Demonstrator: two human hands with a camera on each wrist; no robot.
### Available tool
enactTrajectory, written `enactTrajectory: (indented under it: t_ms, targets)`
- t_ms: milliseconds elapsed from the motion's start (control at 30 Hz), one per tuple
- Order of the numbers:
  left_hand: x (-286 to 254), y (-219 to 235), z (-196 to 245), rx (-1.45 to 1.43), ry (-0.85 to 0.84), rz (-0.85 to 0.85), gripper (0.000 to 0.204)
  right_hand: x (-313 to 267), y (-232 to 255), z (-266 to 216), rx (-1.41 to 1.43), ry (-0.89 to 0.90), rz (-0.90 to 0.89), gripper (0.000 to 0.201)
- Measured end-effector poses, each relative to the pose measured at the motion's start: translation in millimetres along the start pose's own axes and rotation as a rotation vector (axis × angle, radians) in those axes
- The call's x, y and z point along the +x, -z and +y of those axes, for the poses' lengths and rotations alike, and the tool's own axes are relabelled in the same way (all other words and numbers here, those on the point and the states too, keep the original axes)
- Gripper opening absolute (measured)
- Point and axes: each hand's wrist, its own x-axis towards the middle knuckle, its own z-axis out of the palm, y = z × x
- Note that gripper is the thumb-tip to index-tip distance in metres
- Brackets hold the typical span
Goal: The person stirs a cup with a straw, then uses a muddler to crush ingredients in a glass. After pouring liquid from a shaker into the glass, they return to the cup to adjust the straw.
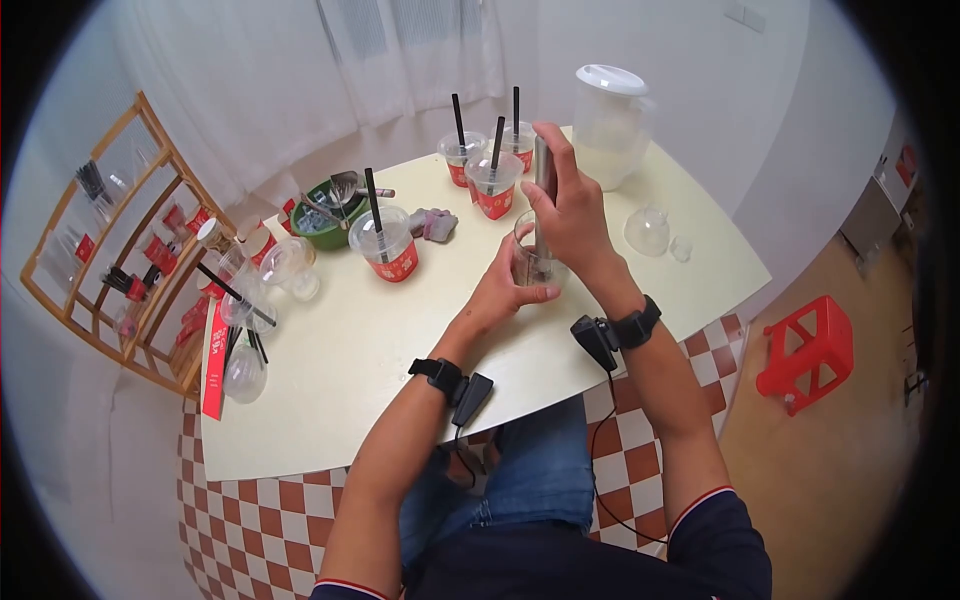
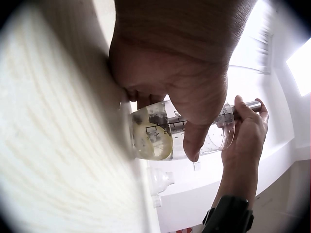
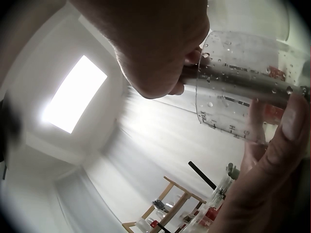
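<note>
A clear measuring cup (image 1: 530, 262) with printed marks stands on the table; the left wrist view shows lemon slices (image 2: 154, 141) and dark bits at its bottom. My left hand (image 1: 500, 290) is wrapped around the cup, thumb on the near side. My right hand (image 1: 582, 215) grips the upper part of a metal rod (image 1: 545, 170), which reaches down inside the cup. Water drops cover the cup wall (image 3: 228, 104) in the right wrist view.
Lidded cups with black straws (image 1: 493, 182) stand beyond my hands, and another (image 1: 384, 250) to the left. A green bowl (image 1: 325, 232) with tools, a white-lidded pitcher (image 1: 607, 135), clear domed lids (image 1: 647, 231), a wooden rack (image 1: 150, 105) and a red stool (image 1: 822, 345) surround the work.
</note>
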Motion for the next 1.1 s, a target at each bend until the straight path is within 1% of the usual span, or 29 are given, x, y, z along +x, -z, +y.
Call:
enactTrajectory:
  t_ms: [133, 233, 333, 400, 433, 500, 633, 733, 800, 833, 900, 1100]
  targets:
    - [0, -1, -1, -0.014, -0.007, -0.008, 0.118, -2, 7, -6, -0.012, -0.023, -0.026, 0.071]
    - [1, 1, -3, -0.003, -0.02, -0.008, 0.117, 3, 19, -15, 0.032, -0.173, -0.078, 0.072]
    - [2, 2, -7, 0.002, -0.02, -0.007, 0.118, 10, 23, -16, 0.029, -0.025, 0.047, 0.071]
    - [3, 1, -9, -0.027, -0.014, -0.019, 0.118, 15, 29, -23, 0.041, 0.001, 0.073, 0.07]
    - [1, 1, -6, 0.006, -0.013, -0.012, 0.118, 19, 32, -28, 0.046, 0.011, 0.083, 0.07]
    - [0, 1, -1, 0.073, -0.013, 0.004, 0.117, 23, 36, -37, 0.041, 0.011, 0.08, 0.069]
    - [-2, 0, 3, 0.054, -0.023, 0.008, 0.116, 22, 27, -33, 0.052, -0.001, 0.061, 0.069]
    - [0, 0, -2, 0.028, -0.051, 0.003, 0.116, 10, 11, -13, 0.024, -0.075, -0.014, 0.07]
    - [3, 3, -8, 0.038, -0.055, -0.006, 0.116, 4, 4, -2, 0.006, -0.033, 0.009, 0.071]
    - [2, 2, -4, 0.053, -0.038, -0.005, 0.116, 2, 1, 2, -0.002, -0.01, 0.02, 0.072]
    - [-3, -1, 13, 0.084, -0.004, -0.002, 0.116, 2, 1, 0, 0.002, -0.041, -0.007, 0.073]
    - [0, 0, 1, 0.038, -0.027, -0.001, 0.115, 1, 2, -4, 0.016, -0.099, -0.051, 0.076]
